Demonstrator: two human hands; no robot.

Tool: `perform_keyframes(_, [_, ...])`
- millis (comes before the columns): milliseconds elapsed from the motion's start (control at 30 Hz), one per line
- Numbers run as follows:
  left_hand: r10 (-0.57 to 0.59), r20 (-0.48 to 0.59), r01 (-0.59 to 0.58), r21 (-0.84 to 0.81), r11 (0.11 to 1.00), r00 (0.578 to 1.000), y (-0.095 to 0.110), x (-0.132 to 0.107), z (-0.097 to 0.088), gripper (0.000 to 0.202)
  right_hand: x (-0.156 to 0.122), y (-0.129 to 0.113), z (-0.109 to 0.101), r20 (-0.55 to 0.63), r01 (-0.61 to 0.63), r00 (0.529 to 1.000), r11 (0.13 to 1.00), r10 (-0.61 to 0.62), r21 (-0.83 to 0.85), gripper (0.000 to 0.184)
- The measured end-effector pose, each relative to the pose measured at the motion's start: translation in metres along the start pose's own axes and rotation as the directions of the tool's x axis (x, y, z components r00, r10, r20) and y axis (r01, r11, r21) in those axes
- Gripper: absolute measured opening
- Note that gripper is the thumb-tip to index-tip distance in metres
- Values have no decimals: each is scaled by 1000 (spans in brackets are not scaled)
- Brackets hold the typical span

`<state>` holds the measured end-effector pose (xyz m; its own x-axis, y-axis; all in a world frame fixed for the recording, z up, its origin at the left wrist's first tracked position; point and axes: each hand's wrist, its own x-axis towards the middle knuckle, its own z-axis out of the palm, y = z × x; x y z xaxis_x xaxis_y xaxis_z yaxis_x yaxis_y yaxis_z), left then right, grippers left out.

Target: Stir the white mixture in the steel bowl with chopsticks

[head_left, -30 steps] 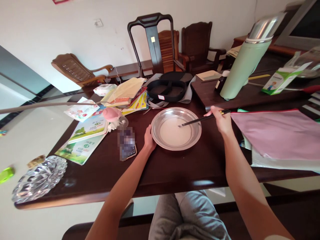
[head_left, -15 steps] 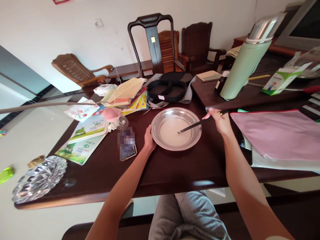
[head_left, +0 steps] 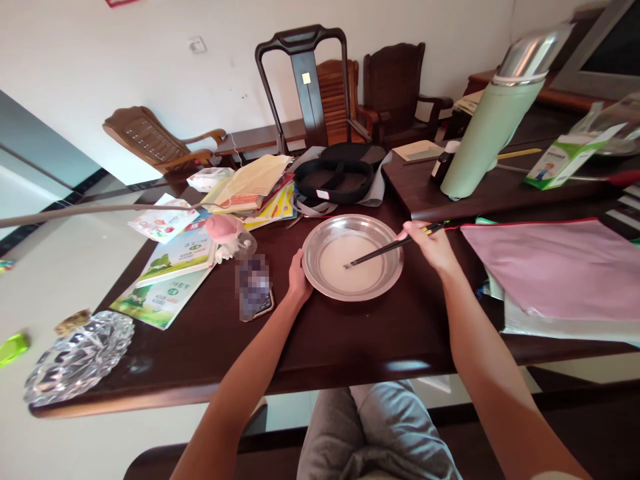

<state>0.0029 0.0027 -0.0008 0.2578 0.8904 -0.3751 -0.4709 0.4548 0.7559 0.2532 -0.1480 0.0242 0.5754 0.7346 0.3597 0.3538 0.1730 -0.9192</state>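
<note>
Mid-frame, right fingers pinch chopsticks; left fingers touch the pan, grip unclear. A hard push could tip it and spill the pale stuff.

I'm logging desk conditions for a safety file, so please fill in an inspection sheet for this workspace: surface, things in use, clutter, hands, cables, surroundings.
Surface: dark table, glossy, reflecting light near its front edge.
Things in use: metal dish with whitish contents; black chopsticks, tips inside the dish.
Clutter: books, pink-topped toy, partly blurred phone, glass tray, pink pouch.
Hands: left hand against the dish's left side; right hand gripping the chopsticks.
Cables: thin white cord in the background; ends unclear.
Surroundings: wooden chairs, wall socket.
</note>
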Motion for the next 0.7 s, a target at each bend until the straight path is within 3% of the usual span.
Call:
perform_keyframes(100, [-7, 7, 7, 4, 1000, 1000, -1, 2, -2, 31, 0, -2, 4, 61, 34, 998, 999, -32, -41, 55])
perform_keyframes(233, [-3, 1, 3, 5, 1000, 1000, -1, 1, -1, 31, 2, 4, -5, -144, 24, 989, 999, -28, -33, 55])
perform_keyframes(300, [0, -9, 0, 11, 1000, 1000, 0, 0, 1, 32, 2, 6, -8, -180, 11, 984, 1000, -9, 8, 56])
perform_keyframes(467, [-16, -14, 16, 20, 1000, 1000, 2, -3, 2, 31, -1, 0, 2, 59, 21, 998, 1000, -21, -10, 54])
perform_keyframes(533, [-14, -18, 14, 21, 1000, 1000, 3, -3, 3, 30, 0, 0, 4, 72, 33, 997, 999, -31, -30, 52])
perform_keyframes(700, [-10, -7, 10, 13, 1000, 1000, 3, -4, 3, 29, 2, 4, -6, -156, 8, 988, 1000, -8, -5, 56])
